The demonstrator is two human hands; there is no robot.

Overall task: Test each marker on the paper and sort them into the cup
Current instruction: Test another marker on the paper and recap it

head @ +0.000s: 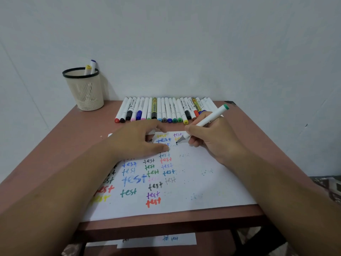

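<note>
Your right hand (pixel 212 143) is pinching a marker (pixel 206 121), tip touching the paper (pixel 203 182) to test it; your left hand (pixel 140 139), fingers spread, is pinning the sheet.

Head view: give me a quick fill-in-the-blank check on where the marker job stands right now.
1. The right hand grips a marker whose upper end cap is ____.
2. The left hand rests flat on the ____.
3. The mesh cup holds ____ markers so far.
4. The word written again and again on the paper is ____.

Missing words: green; paper; two; test
</note>
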